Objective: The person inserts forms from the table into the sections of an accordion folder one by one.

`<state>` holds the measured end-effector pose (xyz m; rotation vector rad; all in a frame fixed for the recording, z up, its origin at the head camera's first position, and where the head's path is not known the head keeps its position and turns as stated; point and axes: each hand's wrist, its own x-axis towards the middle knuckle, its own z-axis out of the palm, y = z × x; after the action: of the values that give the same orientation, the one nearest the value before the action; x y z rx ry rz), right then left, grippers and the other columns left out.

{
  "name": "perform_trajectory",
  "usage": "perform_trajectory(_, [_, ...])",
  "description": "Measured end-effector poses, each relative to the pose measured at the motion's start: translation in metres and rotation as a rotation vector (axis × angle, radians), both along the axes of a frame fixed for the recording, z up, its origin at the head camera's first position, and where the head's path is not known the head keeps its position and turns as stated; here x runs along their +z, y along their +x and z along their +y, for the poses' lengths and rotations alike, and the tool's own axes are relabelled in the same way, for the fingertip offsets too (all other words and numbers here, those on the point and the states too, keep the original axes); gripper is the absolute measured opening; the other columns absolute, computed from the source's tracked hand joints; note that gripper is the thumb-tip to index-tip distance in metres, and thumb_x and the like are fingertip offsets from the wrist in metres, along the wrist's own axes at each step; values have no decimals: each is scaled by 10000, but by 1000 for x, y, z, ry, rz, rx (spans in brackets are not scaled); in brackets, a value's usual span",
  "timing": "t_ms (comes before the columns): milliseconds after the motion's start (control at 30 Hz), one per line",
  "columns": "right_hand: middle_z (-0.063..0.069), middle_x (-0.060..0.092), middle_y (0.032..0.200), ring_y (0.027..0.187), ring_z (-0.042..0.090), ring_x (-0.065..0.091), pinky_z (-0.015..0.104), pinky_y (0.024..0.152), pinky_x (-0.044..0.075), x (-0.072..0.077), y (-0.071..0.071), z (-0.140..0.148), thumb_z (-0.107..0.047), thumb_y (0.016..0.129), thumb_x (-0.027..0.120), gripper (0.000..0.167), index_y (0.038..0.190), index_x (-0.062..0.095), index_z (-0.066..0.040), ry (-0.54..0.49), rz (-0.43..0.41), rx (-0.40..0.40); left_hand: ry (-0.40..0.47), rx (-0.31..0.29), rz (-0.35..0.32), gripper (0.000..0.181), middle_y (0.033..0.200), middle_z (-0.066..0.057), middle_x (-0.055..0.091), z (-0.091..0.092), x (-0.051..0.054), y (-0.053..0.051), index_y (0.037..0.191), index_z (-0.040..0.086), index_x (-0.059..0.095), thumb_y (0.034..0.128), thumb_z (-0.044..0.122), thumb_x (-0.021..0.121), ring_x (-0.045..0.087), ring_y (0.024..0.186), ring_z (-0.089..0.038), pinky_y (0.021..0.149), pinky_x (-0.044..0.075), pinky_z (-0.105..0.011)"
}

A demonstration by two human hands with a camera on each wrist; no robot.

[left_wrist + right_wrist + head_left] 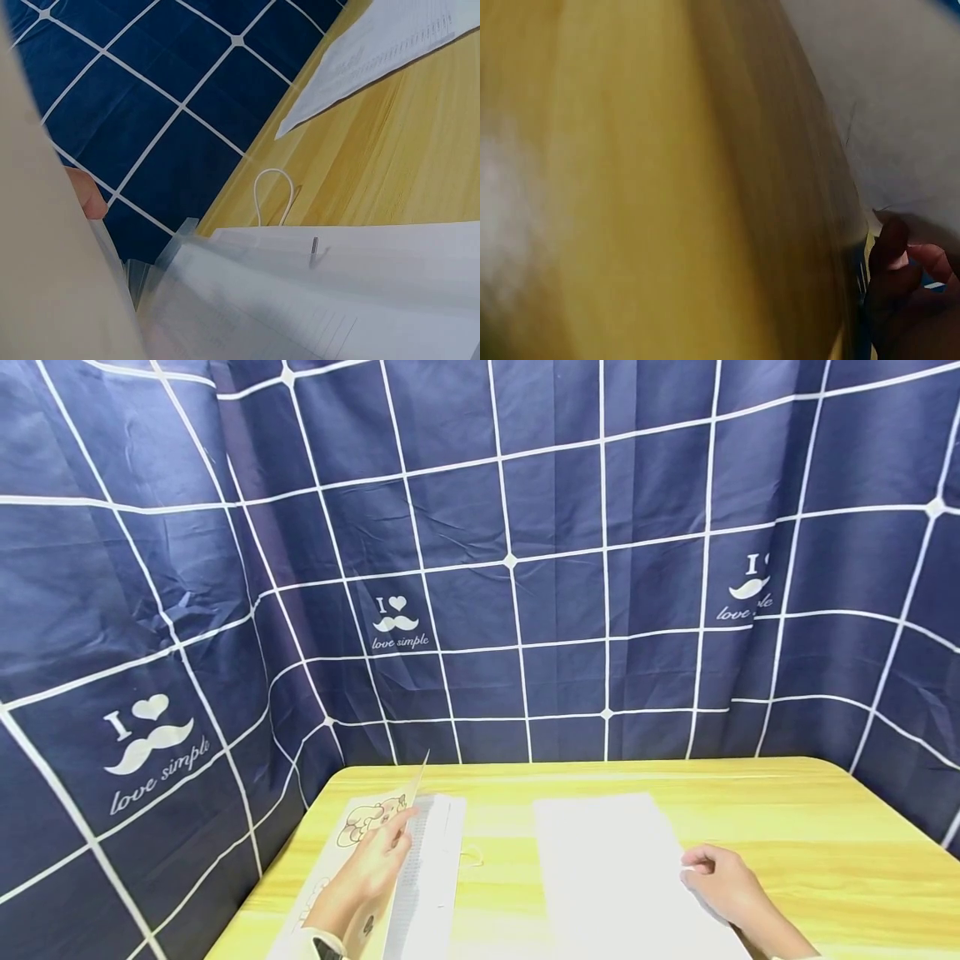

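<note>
A folder with a pale cover (318, 868) printed with cartoon figures lies at the left of the table, its cover partly raised. My left hand (367, 872) holds that cover near its free edge; in the left wrist view the cover hides most of the hand, leaving one fingertip (88, 196). Under it, printed pages (429, 881) lie behind clear plastic (225, 292). To the right is a white sheet of paper (600, 868), showing print in the left wrist view. My right hand (723, 885) pinches its right edge between thumb and curled fingers, lifting that edge slightly.
A thin pale elastic loop (472, 857) sticks out from the folder's right side onto the wooden table (810, 827). Wood shows between folder and sheet. A dark blue curtain (555, 610) with white grid lines hangs behind the table and at both sides.
</note>
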<state>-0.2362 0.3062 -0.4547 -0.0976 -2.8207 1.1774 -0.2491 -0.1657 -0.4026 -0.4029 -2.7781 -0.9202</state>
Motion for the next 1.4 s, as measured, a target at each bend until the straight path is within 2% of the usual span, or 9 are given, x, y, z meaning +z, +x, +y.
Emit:
perform_trajectory(133, [67, 640, 911, 849, 204, 570, 361, 710, 481, -1, 0, -4, -70, 811, 624, 214, 1007, 653, 10, -1, 17, 27, -1, 3, -1, 386, 1314, -147, 554, 0, 0, 0, 1350, 151, 497, 977, 186, 409, 543, 1180, -321, 1005, 388, -513])
perform_trajectory(367, [225, 632, 1104, 1017, 389, 584, 470, 787, 513, -1, 0, -11, -43, 880, 524, 268, 1110, 644, 26, -44, -21, 58, 16, 4, -8, 386, 1284, -166, 573, 1, 0, -1, 1352, 159, 497, 977, 181, 411, 554, 1156, -310, 994, 394, -511])
perform_trajectory(533, [268, 592, 1185, 1113, 438, 543, 507, 859, 485, -2, 0, -16, -65, 909, 482, 296, 1150, 635, 13, -63, 38, 40, 18, 4, -4, 387, 1288, -165, 569, 2, 0, -1, 1352, 152, 497, 975, 180, 413, 555, 1155, -312, 991, 396, -514])
perform_trajectory(633, [268, 585, 1202, 1125, 420, 545, 497, 873, 486, -3, 1, -20, -75, 922, 483, 297, 1165, 632, 9, -93, 71, 31, 22, 4, 0, 389, 1302, -157, 561, 2, 1, 0, 1354, 145, 495, 974, 175, 417, 551, 1163, -315, 996, 394, -513])
perform_trajectory(800, [236, 603, 1190, 1125, 377, 548, 465, 870, 493, -5, 0, -30, -83, 922, 504, 291, 1168, 637, -4, -147, 78, 16, 19, 6, 0, 391, 1304, -156, 561, 1, 0, 0, 1358, 144, 491, 975, 170, 417, 554, 1161, -314, 995, 397, -512])
perform_trajectory(1000, [198, 616, 1181, 1099, 296, 558, 318, 810, 489, -6, -1, -40, -100, 919, 520, 292, 1175, 640, -27, -188, 75, 8, 12, 10, 10, 389, 1307, -152, 560, 2, 0, 0, 1353, 139, 496, 976, 170, 409, 555, 1159, -313, 994, 399, -506])
perform_trajectory(1200, [186, 620, 1166, 974, 185, 590, 239, 735, 494, -6, -2, -52, -90, 913, 532, 291, 1173, 637, -17, -280, 73, 13, 10, 10, 13, 388, 1299, -149, 566, 1, 0, 0, 1349, 143, 501, 974, 171, 406, 561, 1149, -310, 990, 403, -506])
perform_trajectory(1400, [159, 615, 1130, 857, 117, 596, 233, 692, 509, -7, -5, -66, -78, 919, 531, 290, 1184, 621, -2, -385, 63, 28, 9, 12, 3, 388, 1301, -145, 565, 1, 0, 0, 1353, 157, 497, 978, 185, 403, 559, 1150, -302, 991, 401, -504])
